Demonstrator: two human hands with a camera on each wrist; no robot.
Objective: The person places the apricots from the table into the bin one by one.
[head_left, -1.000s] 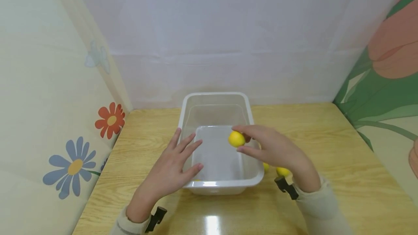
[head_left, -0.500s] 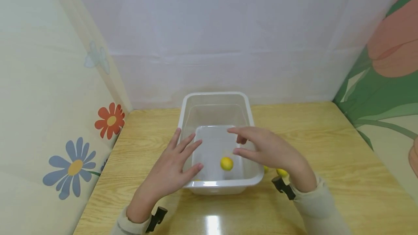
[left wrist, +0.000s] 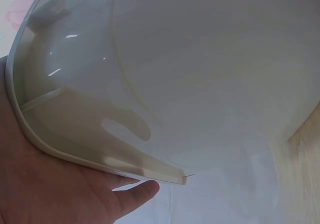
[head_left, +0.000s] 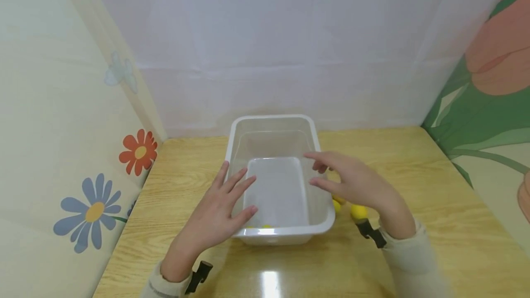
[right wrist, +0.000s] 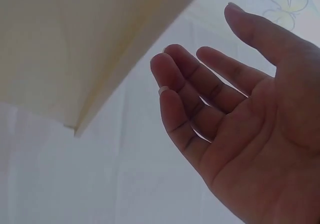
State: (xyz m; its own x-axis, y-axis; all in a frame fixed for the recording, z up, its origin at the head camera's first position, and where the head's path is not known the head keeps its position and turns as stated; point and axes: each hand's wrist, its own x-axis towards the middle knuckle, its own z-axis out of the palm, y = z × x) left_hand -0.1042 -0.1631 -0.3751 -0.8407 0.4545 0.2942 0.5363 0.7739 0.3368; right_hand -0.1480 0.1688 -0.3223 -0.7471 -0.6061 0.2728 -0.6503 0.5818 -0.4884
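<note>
A whitish, see-through plastic tub point(head_left: 285, 231) stands on the wooden table. My left hand point(head_left: 217, 213) rests on its near left rim, fingers spread, the thumb over the inside; the left wrist view shows this hand point(left wrist: 65, 189) against the rim from below. My right hand point(head_left: 356, 178) hovers by the right rim, holding nothing, with thumb and fingers apart. In the right wrist view that hand's palm point(right wrist: 250, 134) is bare. Behind the tub's near rim, the top of a yellow lemon point(head_left: 267, 226) shows, mostly hidden. Outside, below my right hand, lie lemons point(head_left: 358, 211), partly covered.
The wooden table point(head_left: 414, 174) runs to a pale cloth backdrop point(head_left: 265, 49). Flower-patterned panels stand at the left point(head_left: 62, 118) and right point(head_left: 497, 128). A black wrist mount point(head_left: 370, 232) sits on the right wrist, another point(head_left: 199, 277) on the left.
My right hand let go of a lemon over the tub; it fell inside toward the near wall. The right hand then moved right to the tub's rim. The left hand stayed put.
</note>
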